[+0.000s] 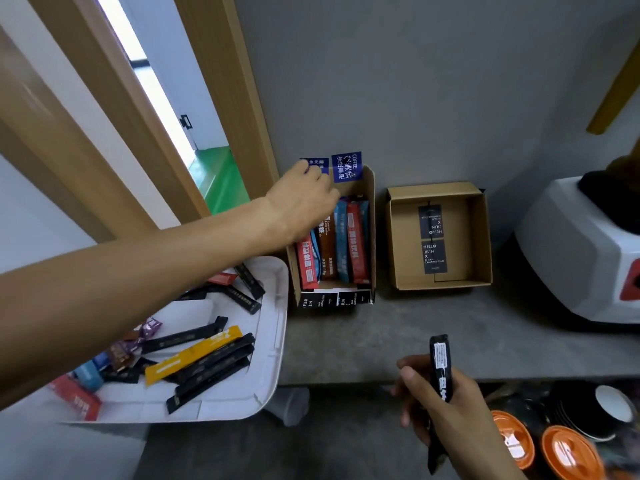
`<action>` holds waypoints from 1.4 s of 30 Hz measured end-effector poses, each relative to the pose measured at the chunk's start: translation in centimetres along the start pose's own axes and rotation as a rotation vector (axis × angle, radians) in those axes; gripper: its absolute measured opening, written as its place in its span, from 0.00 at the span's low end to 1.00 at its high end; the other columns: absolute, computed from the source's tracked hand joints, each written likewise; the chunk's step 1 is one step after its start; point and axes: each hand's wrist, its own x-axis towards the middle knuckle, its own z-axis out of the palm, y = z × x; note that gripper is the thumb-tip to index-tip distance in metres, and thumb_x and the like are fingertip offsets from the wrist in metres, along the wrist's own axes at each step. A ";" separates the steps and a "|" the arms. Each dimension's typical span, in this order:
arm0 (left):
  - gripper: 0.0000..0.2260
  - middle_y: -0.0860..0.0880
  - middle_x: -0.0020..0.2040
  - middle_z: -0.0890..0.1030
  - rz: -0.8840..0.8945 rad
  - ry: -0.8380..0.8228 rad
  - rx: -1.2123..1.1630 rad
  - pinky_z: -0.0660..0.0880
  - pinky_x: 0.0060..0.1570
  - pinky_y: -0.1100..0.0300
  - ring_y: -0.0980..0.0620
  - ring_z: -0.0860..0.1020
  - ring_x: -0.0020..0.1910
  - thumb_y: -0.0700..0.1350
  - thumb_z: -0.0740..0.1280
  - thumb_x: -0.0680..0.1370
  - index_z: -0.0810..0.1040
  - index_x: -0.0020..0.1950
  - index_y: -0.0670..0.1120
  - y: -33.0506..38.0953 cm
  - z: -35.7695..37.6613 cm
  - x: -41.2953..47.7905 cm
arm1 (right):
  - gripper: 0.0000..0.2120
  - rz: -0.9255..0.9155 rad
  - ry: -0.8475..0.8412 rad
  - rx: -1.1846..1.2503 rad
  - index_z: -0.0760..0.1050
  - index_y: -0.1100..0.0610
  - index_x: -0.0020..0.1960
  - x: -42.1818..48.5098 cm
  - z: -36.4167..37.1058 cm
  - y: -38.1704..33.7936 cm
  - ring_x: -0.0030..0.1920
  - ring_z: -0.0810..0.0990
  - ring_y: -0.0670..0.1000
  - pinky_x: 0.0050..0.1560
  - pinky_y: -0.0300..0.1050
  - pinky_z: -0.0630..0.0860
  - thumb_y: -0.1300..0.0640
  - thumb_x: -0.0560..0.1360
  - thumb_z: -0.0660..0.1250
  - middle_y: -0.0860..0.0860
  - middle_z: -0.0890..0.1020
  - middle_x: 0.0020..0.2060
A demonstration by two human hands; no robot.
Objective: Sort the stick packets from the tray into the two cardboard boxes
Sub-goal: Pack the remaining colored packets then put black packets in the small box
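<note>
The left hand (301,199) is stretched across to the far end of the left cardboard box (372,237), where its fingertips are laid against a blue packet (320,164) standing upright beside a second blue packet (347,167). Whether the packet is pinched or only touched cannot be told. Red, brown and blue stick packets (341,244) are packed side by side in this box. The right cardboard box (481,237) is set just beside it on the grey table (381,334), and two black printed pieces (433,240) are seen on its floor. A black stick packet (441,362) is gripped upright in the right hand (440,407), whose fingers are curled round it, near the table's front edge. The white tray (273,341) is placed to the left of the boxes; black packets (211,372), a yellow packet (194,355) and other coloured ones are scattered in it. A white appliance (581,258) is seen at the right.
</note>
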 end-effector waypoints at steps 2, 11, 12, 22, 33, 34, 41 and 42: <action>0.19 0.42 0.60 0.79 0.029 0.008 -0.061 0.75 0.58 0.50 0.44 0.78 0.57 0.48 0.72 0.76 0.74 0.64 0.44 2.2 0.6 -0.8 | 0.04 0.004 0.006 0.007 0.78 0.66 0.50 0.1 -0.2 0.0 0.24 0.76 0.59 0.20 0.40 0.66 0.66 0.76 0.68 0.63 0.82 0.32; 0.11 0.44 0.58 0.81 0.056 0.009 -0.141 0.76 0.54 0.51 0.45 0.80 0.56 0.45 0.69 0.78 0.77 0.60 0.45 4.5 3.0 -1.8 | 0.11 0.132 -0.064 0.114 0.75 0.68 0.50 0.0 -0.8 -1.1 0.30 0.78 0.57 0.31 0.49 0.74 0.59 0.76 0.67 0.59 0.80 0.32; 0.11 0.45 0.57 0.81 0.043 0.041 -0.226 0.76 0.51 0.53 0.46 0.79 0.55 0.45 0.68 0.78 0.76 0.59 0.45 4.7 2.7 -2.4 | 0.12 0.131 -0.076 0.115 0.74 0.68 0.50 -0.1 -0.8 -1.3 0.29 0.77 0.58 0.30 0.49 0.74 0.58 0.76 0.67 0.59 0.79 0.32; 0.06 0.56 0.43 0.81 0.020 -0.112 -1.454 0.75 0.41 0.65 0.62 0.79 0.43 0.55 0.70 0.77 0.80 0.48 0.54 12.2 -4.4 -7.1 | 0.06 -0.069 -0.227 -0.268 0.77 0.55 0.46 -0.7 0.8 -3.5 0.27 0.76 0.43 0.30 0.37 0.72 0.52 0.76 0.70 0.48 0.78 0.27; 0.13 0.60 0.58 0.73 0.006 0.220 -1.021 0.63 0.58 0.63 0.61 0.67 0.59 0.54 0.68 0.78 0.75 0.63 0.58 9.8 -2.6 -10.0 | 0.05 -0.154 -0.216 -0.335 0.80 0.57 0.45 -0.6 2.1 -3.0 0.30 0.76 0.48 0.33 0.45 0.72 0.56 0.77 0.70 0.51 0.79 0.30; 0.11 0.60 0.57 0.75 0.063 0.217 -0.937 0.61 0.55 0.62 0.60 0.66 0.57 0.54 0.66 0.79 0.76 0.61 0.59 9.7 -2.7 -10.4 | 0.03 -0.163 -0.211 -0.345 0.81 0.56 0.45 -0.5 2.1 -3.0 0.30 0.76 0.48 0.33 0.43 0.73 0.57 0.76 0.72 0.51 0.80 0.31; 0.08 0.60 0.50 0.76 -0.065 0.213 -0.935 0.61 0.49 0.62 0.59 0.68 0.53 0.57 0.63 0.80 0.78 0.54 0.57 10.0 0.2 -12.8 | 0.08 -0.137 -0.082 -0.248 0.80 0.53 0.52 0.4 1.9 -4.2 0.42 0.85 0.46 0.41 0.37 0.80 0.62 0.74 0.72 0.52 0.85 0.43; 0.09 0.60 0.51 0.74 -0.074 0.200 -0.969 0.61 0.49 0.66 0.60 0.67 0.54 0.57 0.63 0.80 0.79 0.56 0.57 10.4 0.4 -12.7 | 0.10 -0.172 -0.089 -0.292 0.80 0.50 0.52 0.6 2.2 -4.5 0.44 0.85 0.46 0.43 0.38 0.80 0.61 0.74 0.73 0.50 0.85 0.44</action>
